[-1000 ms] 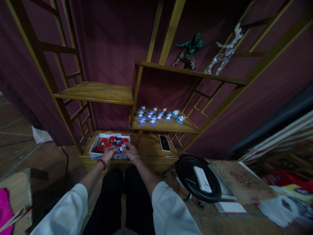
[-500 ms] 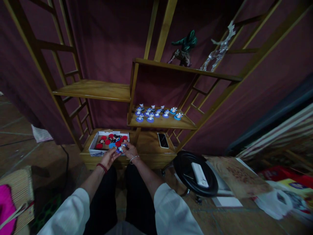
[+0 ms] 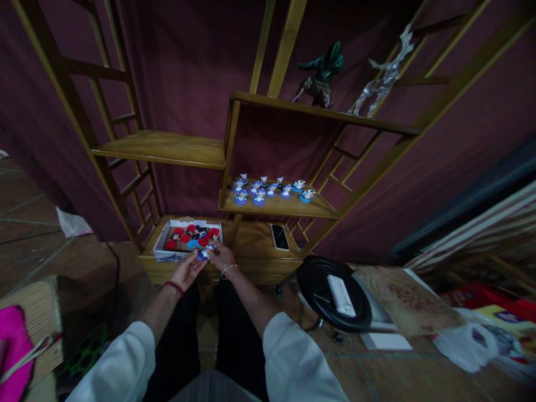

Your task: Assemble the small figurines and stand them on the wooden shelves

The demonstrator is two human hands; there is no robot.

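The head camera looks forward and down at a nearby wooden shelf unit [image 3: 167, 146].

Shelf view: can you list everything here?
Shelf unit: one, brown, centre
Curtain: count unclear, maroon, behind
Purple toys: six, purple, middle shelf
Dark toys: three, black, middle shelf back
Blue toys: two, blue, middle shelf right
Statue: one, green, upper shelf
Deer: one, clear, upper shelf
Box: one, white, lower left
Boxed toys: several, mostly red, inside the box
Phone: one, white-edged, lower board
Stool: one, black, floor at right
Carton: one, white, on the stool
Plastic bag: one, white, far right
Mat: one, straw-coloured, far left
Cloth: one, pink, on the mat
Held toy: one, purple, between the hands
Bracelets: two, red left, silver right
Left hand: one, bare, touching the held toy
Right hand: one, bare, gripping it
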